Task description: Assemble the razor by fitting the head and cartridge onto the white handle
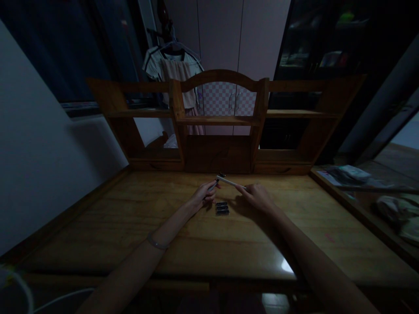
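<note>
My left hand (206, 194) is closed around a thin grey stick-like object (213, 186) with a dark end. From the right, my right hand (257, 194) grips a slim white bar (227, 181). The far tip of the bar meets or overlaps the dark end of the left-hand object; I cannot tell which. On the desk just below the hands lies a small group of dark strips (222, 208), set in parallel rows. Behind the hands is a small dark item (222, 174), too small to name.
The wooden desk (131, 226) carries a shelf unit (216, 121) along its back edge. At the right, a raised wooden edge (360, 211) borders a lower surface with a plastic-wrapped item (355, 172). A pale cable (62, 298) shows at lower left. The room is dim.
</note>
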`<action>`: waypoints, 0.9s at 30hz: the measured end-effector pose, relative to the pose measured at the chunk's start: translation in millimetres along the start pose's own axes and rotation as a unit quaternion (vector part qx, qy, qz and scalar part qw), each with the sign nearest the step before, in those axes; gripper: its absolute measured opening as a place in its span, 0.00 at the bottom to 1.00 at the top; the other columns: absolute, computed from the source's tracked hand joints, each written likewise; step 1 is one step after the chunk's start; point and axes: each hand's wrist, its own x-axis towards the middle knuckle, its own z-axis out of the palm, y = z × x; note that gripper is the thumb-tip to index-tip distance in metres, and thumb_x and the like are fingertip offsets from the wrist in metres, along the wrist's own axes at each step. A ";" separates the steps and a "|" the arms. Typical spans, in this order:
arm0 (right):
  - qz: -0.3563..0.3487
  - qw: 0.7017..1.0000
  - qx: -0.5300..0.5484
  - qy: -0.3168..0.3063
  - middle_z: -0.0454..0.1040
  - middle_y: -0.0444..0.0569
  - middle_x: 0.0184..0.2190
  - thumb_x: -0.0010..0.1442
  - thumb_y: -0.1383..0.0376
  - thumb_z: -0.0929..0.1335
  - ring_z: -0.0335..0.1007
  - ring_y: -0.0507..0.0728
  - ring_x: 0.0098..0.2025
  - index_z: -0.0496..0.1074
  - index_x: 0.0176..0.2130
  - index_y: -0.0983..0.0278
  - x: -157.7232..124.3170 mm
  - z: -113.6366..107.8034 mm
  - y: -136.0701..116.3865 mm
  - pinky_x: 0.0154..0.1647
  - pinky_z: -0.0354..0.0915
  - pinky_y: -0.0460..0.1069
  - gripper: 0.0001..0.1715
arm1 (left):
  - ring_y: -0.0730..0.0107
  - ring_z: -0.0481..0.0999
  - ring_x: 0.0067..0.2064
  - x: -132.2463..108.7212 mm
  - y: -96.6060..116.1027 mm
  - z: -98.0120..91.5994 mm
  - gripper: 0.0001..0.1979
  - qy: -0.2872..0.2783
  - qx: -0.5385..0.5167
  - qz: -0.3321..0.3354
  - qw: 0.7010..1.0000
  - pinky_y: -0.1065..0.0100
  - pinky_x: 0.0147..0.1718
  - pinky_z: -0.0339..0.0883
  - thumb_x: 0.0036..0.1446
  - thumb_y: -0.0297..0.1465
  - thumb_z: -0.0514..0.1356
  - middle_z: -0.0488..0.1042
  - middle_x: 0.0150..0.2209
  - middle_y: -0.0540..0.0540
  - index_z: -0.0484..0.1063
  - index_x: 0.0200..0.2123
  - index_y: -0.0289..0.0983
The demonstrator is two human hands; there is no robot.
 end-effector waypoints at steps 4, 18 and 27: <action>-0.015 1.000 0.000 0.003 0.73 0.55 0.21 0.63 0.42 0.51 0.66 0.53 0.23 0.76 0.24 0.65 1.7 4.0 1.7 0.25 0.51 0.47 0.43 | 0.83 0.43 0.12 0.2 -1.0 -0.9 0.17 -0.001 -0.001 0.004 1.000 0.76 0.15 0.58 0.57 0.44 0.55 0.43 0.15 0.61 0.69 0.36 0.35; 0.008 1.000 -0.013 0.014 0.74 0.56 0.24 0.63 0.41 0.50 0.68 0.55 0.27 0.77 0.28 0.65 1.9 5.8 2.0 0.27 0.52 0.47 0.43 | 0.83 0.43 0.12 -0.3 0.5 -0.3 0.17 -0.003 -0.005 0.002 1.000 0.75 0.16 0.60 0.58 0.45 0.55 0.43 0.14 0.61 0.68 0.35 0.36; 0.018 0.999 -0.021 0.023 0.75 0.56 0.25 0.63 0.41 0.49 0.69 0.55 0.27 0.77 0.28 0.65 2.9 5.1 3.5 0.27 0.52 0.47 0.43 | 0.83 0.44 0.12 -3.7 4.7 5.0 0.15 0.006 -0.009 -0.002 1.000 0.75 0.17 0.62 0.58 0.43 0.54 0.44 0.15 0.61 0.68 0.35 0.35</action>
